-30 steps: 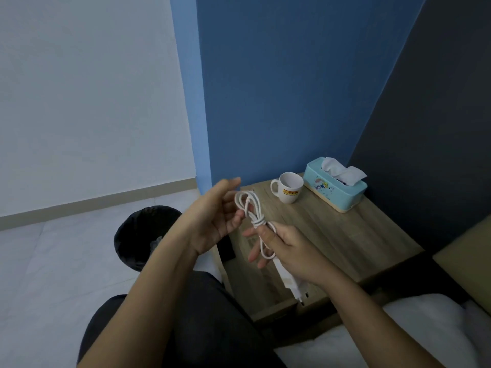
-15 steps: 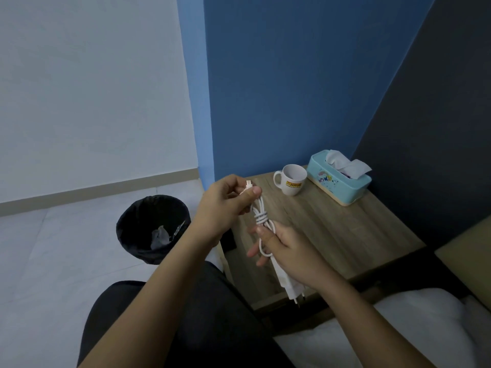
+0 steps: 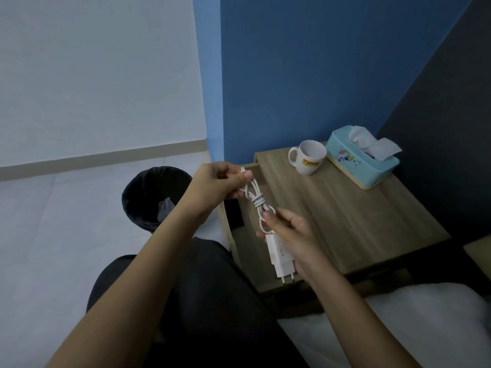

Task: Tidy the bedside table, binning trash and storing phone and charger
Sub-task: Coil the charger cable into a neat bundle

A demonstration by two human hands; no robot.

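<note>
Two hands are in view, the left hand (image 3: 218,185) and the right hand (image 3: 295,240); between them is one white charger (image 3: 279,252) with one cable (image 3: 256,201) bundled into a single knot; one bedside table (image 3: 353,224) stands by the wall, with one drawer (image 3: 245,235) open on its near-left side; inside that drawer lies one dark flat object (image 3: 233,213), too dim to identify; on the tabletop there is one white mug (image 3: 309,156) and one teal tissue box (image 3: 361,155), with one tissue (image 3: 369,142) sticking out of it; on the floor stands one black bin (image 3: 152,197), holding at least one crumpled scrap (image 3: 165,212).
</note>
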